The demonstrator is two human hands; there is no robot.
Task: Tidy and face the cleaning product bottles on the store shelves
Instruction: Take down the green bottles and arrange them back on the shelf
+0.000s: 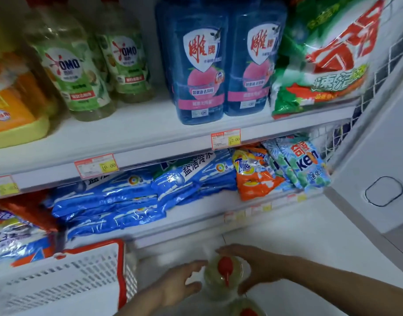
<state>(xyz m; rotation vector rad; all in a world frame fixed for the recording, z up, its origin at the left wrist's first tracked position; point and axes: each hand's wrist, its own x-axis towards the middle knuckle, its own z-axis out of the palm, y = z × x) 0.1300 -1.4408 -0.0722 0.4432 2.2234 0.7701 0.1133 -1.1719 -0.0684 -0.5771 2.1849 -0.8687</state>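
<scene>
Low in the view, on the pale floor before the shelving, a clear plastic bottle of yellowish liquid stands upright. It is seen from above, so only its rounded shoulders and red cap show; the label is hidden. Fingers of the right hand curl round the bottle's far and right side, with the thumb on the near side. The left hand has fingers and thumb apart, curved toward the bottle's left side; motion blur leaves contact undecided. A second bottle of like colour is cut off by the bottom edge. Left of the hands lies a blurred white lattice basket with a red rim. The upper shelf carries two green-labelled bottles, two tall blue bottles, a crinkled green bag and a yellow jug cropped at the left. The lower shelf holds glossy blue bags and an orange bag. Small print on the price tags is illegible. A smooth white cabinet is cut off at the right.
</scene>
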